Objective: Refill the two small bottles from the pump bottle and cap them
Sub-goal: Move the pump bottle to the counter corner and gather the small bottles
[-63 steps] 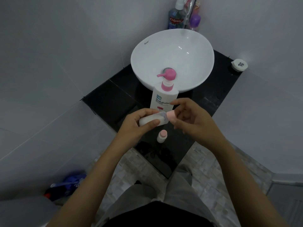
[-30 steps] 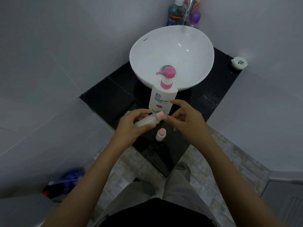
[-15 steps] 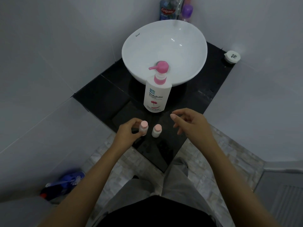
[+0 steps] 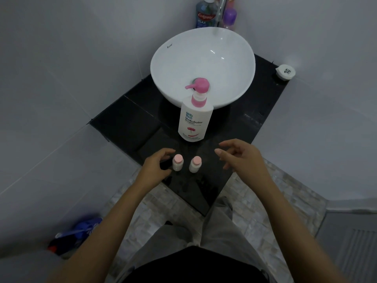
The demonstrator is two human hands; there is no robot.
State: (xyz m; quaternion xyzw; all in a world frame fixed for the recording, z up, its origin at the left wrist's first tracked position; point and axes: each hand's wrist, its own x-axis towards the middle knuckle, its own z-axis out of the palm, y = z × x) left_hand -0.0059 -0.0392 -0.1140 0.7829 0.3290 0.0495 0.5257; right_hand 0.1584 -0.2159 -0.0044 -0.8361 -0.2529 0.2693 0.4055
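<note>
Two small bottles, the left small bottle [image 4: 177, 164] and the right small bottle [image 4: 195, 164], are standing upright and capped in pink near the front corner of the black counter [image 4: 126, 123]. The Shokubutsu pump bottle [image 4: 194, 119] is standing behind them, before the white basin [image 4: 234, 82]. The left hand [image 4: 156, 167] is curling loosely just beside the left one, fingers spread, gripping nothing; the right hand [image 4: 242, 158] is hovering apart, empty.
</note>
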